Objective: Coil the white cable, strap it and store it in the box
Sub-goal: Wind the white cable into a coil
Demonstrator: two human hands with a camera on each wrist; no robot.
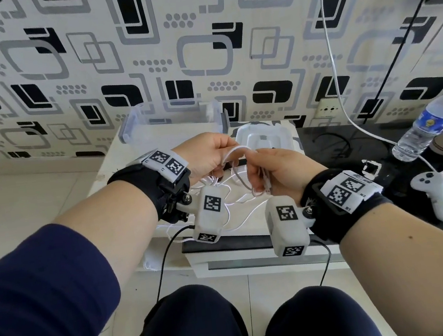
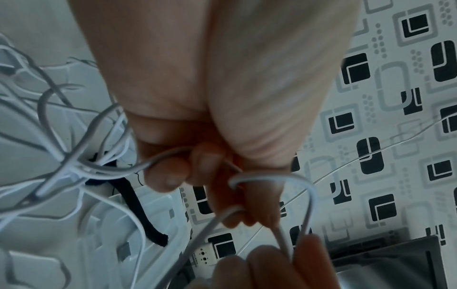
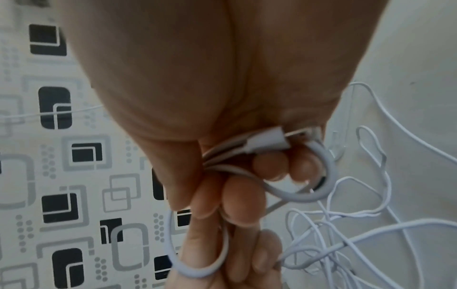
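Coiling the thin white rubbery cable (image 1: 238,165) above the surface (image 1: 252,214).
Both hands, left (image 1: 207,152) and right (image 1: 279,168), pinch its loops; the rest trails below. Light and limp, it likely springs open, so grip where the loops cross.

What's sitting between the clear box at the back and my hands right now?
In the head view, the white lid lies between the clear box and the hands; the right hand overlaps its near edge.

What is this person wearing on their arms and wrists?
Dark navy sleeves pushed up the forearms. Each wrist, behind the left hand and right hand, carries a black strap with white blocks printed with black square codes, plus a white camera box; thin black wires trail down from them.
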